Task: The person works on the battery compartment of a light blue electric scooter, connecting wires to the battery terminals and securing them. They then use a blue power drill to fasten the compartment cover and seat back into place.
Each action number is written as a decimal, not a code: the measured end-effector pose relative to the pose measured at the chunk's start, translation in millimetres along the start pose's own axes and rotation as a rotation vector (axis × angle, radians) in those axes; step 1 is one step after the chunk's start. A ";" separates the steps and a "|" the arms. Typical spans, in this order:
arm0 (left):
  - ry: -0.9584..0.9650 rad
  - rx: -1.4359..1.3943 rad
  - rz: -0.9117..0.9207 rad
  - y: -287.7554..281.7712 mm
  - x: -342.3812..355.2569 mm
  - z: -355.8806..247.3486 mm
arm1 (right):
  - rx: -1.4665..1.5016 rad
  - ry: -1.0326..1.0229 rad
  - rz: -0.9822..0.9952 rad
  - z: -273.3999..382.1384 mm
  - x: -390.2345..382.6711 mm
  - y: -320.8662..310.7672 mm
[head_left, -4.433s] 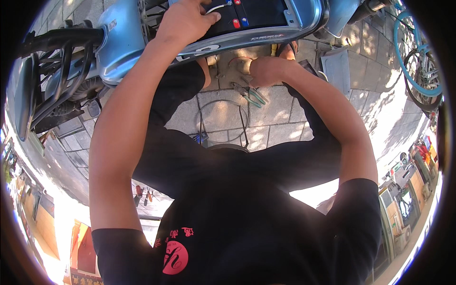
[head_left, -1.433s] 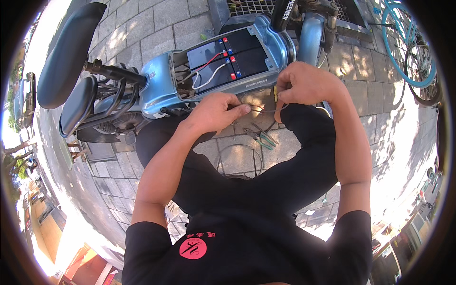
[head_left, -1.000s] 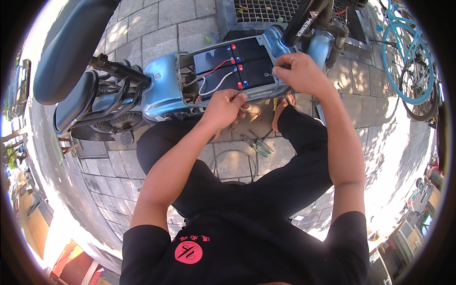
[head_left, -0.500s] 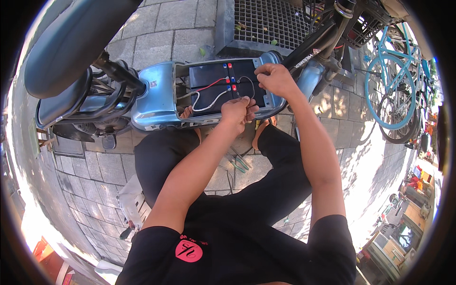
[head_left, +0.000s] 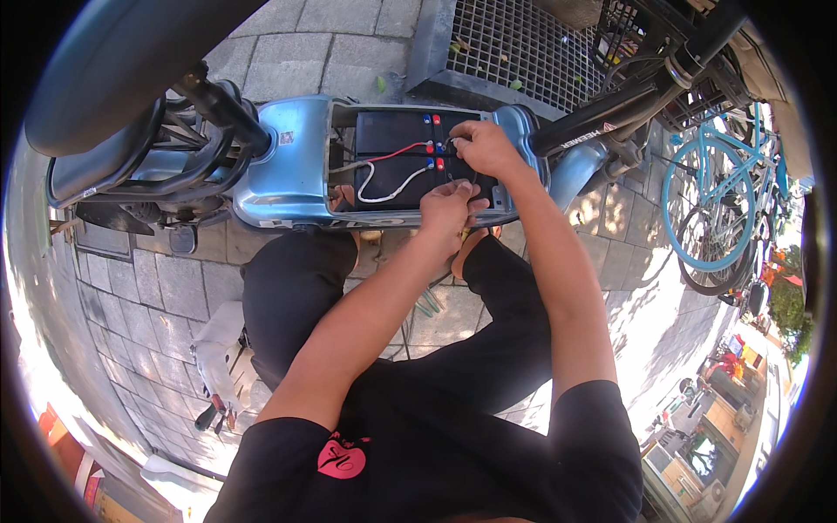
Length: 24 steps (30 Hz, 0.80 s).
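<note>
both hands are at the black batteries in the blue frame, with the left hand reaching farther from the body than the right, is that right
Not quite: in the head view, the right hand reaches farther from the body than the left hand. Both are indeed at the black batteries in the blue frame.

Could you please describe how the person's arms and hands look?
The arms have short black sleeves from a black T-shirt with a pink emblem on its chest; below, they are uncovered. Neither the left hand nor right hand wears a glove, and no wristwatch shows.
</note>
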<state>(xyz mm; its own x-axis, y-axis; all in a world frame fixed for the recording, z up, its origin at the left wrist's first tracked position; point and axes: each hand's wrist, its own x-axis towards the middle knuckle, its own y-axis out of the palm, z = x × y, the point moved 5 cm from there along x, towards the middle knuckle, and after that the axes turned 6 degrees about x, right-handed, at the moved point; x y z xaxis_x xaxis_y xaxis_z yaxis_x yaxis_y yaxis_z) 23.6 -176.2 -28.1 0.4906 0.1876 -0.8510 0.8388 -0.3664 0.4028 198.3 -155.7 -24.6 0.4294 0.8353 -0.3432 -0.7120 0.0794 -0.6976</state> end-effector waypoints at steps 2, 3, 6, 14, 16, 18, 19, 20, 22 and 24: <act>0.003 -0.009 -0.004 1.8 -0.1 1.4 | -0.076 -0.075 0.009 4.4 1.1 4.9; 0.011 -0.013 -0.002 2.0 0.1 1.4 | -0.101 -0.096 0.020 5.4 2.1 7.5; 0.011 -0.014 0.000 3.4 -0.8 3.7 | -0.110 -0.111 0.011 4.0 0.7 12.8; -0.033 -0.107 -0.034 11.6 -4.3 -5.3 | -0.174 -0.162 0.037 4.5 8.8 14.6; -0.010 -0.106 -0.038 10.9 0.1 -5.0 | -0.189 -0.211 0.025 3.5 8.1 16.2; -0.024 -0.108 -0.046 10.3 3.0 0.1 | -0.204 -0.248 0.027 4.0 3.7 17.1; -0.045 -0.109 -0.051 10.1 2.4 0.0 | -0.209 -0.269 0.026 5.7 2.8 17.6; -0.066 -0.108 -0.056 9.9 1.8 -0.1 | -0.222 -0.279 0.015 5.8 2.4 17.3; -0.057 -0.102 -0.055 9.6 1.6 -1.0 | -0.248 -0.300 -0.004 7.1 1.2 16.8; -0.045 -0.101 -0.056 9.0 2.6 -0.7 | -0.268 -0.314 0.002 10.4 0.6 17.8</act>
<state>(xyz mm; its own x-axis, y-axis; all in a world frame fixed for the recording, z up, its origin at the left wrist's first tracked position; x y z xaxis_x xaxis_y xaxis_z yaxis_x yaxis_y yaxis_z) 32.6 -178.4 -26.5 0.4332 0.1634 -0.8864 0.8852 -0.2621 0.3843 180.1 -148.1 -30.7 0.2080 0.9641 -0.1653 -0.5253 -0.0325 -0.8503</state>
